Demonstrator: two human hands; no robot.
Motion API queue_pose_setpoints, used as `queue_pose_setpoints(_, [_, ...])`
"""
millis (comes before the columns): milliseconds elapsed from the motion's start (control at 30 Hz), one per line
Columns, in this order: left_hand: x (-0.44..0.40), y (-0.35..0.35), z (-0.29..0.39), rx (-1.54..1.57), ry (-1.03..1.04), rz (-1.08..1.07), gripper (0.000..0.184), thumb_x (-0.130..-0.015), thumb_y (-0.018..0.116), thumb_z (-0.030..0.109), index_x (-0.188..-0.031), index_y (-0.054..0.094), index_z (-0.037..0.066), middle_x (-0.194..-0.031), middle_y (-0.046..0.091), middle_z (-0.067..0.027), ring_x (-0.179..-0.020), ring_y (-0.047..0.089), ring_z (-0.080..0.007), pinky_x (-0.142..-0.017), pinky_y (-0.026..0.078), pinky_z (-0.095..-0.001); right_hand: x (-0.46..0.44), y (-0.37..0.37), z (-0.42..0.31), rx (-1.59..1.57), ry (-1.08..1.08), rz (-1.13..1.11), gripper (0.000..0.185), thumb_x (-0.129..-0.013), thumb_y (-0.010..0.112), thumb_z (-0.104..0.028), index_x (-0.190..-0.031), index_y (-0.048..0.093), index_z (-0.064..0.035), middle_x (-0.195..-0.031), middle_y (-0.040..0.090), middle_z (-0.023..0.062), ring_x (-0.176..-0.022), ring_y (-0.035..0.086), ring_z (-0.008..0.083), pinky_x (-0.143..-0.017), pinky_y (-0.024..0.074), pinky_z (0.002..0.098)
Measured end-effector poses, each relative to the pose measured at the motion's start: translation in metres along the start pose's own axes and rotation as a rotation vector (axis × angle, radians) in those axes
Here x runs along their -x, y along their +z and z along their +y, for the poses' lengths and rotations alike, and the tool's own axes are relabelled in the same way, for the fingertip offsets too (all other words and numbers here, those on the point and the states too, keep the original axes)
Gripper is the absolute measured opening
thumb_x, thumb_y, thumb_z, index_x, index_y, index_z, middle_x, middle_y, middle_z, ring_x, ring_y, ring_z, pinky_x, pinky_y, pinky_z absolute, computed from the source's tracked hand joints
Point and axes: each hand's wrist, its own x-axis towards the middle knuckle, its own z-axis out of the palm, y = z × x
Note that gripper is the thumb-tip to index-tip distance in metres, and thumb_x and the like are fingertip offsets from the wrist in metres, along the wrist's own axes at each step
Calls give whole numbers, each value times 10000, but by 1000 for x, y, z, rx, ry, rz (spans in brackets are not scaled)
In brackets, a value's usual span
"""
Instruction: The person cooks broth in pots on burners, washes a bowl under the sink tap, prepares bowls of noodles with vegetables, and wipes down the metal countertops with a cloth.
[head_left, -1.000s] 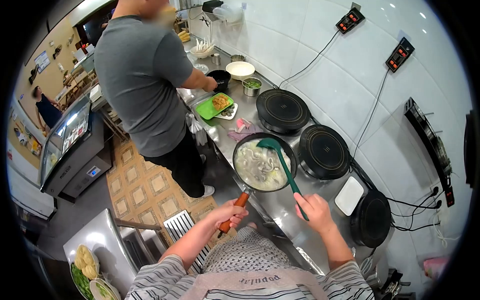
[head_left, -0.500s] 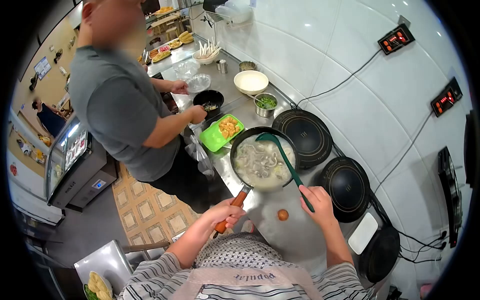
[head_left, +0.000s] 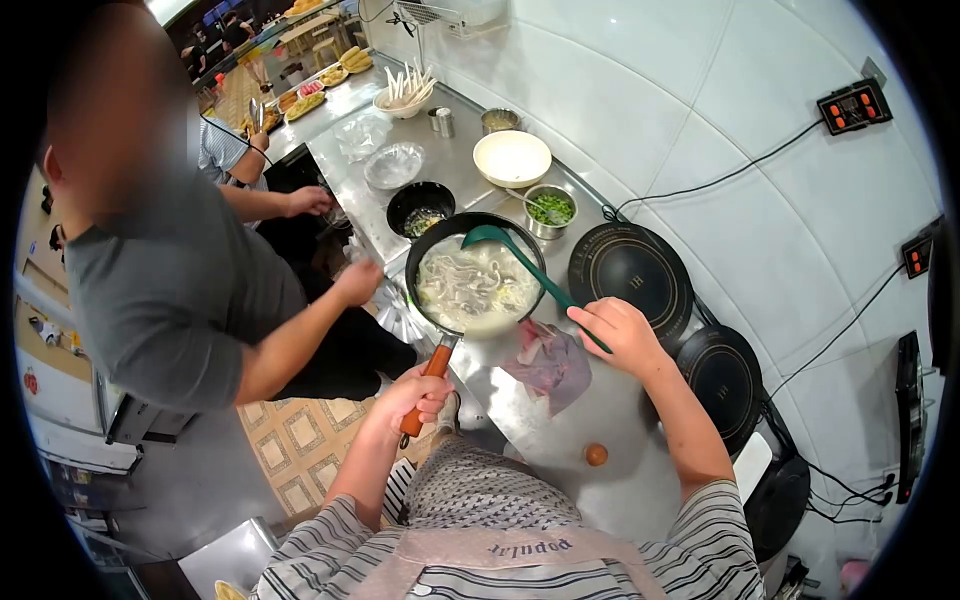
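Left grip (head_left: 413, 397) (closed) holds pan handle (head_left: 438, 360); right grip (head_left: 620, 334), green utensil (head_left: 538, 272).

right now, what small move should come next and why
Perhaps ease the round black wooden-handled pan toward the round black bowl: pale soup fills much of the pan, while the bowl, close by, shows only some bits inside.

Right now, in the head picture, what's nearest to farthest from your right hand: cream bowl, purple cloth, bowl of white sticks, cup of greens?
1. Purple cloth, left of my right hand
2. Cup of greens, up ahead
3. Cream bowl, just past the cup
4. Bowl of white sticks, farthest up the counter
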Motion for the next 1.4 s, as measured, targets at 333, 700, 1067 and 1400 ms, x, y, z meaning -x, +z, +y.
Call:
queue_pose_setpoints(333, [-36, -120, 115, -105, -13, 6, 215, -769, 572, -6, -837, 409, 117, -551, 389, 39, -371, 333, -45, -326, 264, -213, -79, 168, -42, -206, 506, 348, 273, -704, 638, -7, -969, 642, -70, -813, 574, 101, -700, 563, 253, -605, 454, 330])
queue_pose_setpoints(700, [-72, -207, 189, -149, -44, 54, 192, -772, 575, -2, -804, 434, 124, -544, 391, 31, -376, 329, -41, -320, 272, -219, -163, 291, -65, -183, 625, 485, 203, -699, 660, -24, -895, 620, -58, -820, 545, 113, -704, 552, 265, -613, 454, 341])
queue_pose_setpoints(1067, [-94, -224, 201, -118, -10, 113, 176, -784, 569, 25, -803, 428, 129, -552, 389, 48, -361, 324, -19, -309, 274, -193, -192, 313, -62, -253, 661, 426, 196, -721, 679, -77, -900, 599, -67, -819, 524, 109, -712, 544, 273, -621, 446, 364])
queue_pose_setpoints(1400, [-101, -224, 208, -86, 15, 105, 172, -792, 569, 28, -797, 430, 128, -553, 384, 57, -365, 324, -14, -312, 268, -189, -197, 324, -46, -266, 635, 456, 193, -719, 671, -50, -897, 603, -79, -841, 523, 107, -730, 548, 275, -627, 453, 360])
